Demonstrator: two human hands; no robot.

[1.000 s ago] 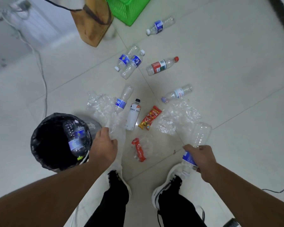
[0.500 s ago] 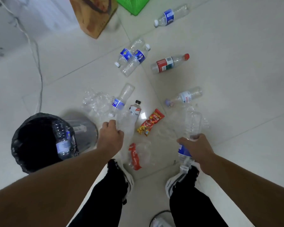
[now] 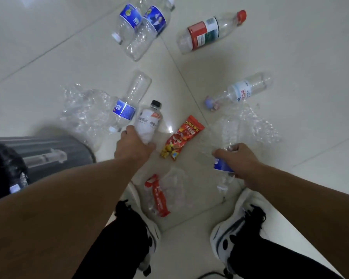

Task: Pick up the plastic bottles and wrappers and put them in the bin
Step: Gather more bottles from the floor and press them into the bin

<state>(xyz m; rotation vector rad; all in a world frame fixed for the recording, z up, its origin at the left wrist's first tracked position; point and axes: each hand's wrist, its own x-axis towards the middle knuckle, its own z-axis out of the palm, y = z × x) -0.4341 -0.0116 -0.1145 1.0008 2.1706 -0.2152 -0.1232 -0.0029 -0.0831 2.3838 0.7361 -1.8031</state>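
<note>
My left hand is closed around the base of a white-labelled bottle with a black cap that lies on the floor. My right hand grips a clear bottle with a blue label, its neck pointing down toward my shoe. The bin, lined with a black bag, stands at the left edge. Between my hands lies a red snack packet. A red-and-clear wrapper rests near my feet. Several more bottles lie farther out, among them a blue-labelled bottle and a red-labelled bottle.
Crumpled clear plastic lies left of the bottles, and more clear plastic lies by my right hand. A pale-labelled bottle and two blue-labelled bottles lie beyond. My two shoes stand on the tiled floor.
My left hand moved forward from beside the bin and closed on the white-labelled bottle. The view dropped closer to the floor. My right hand kept its blue-labelled bottle.
</note>
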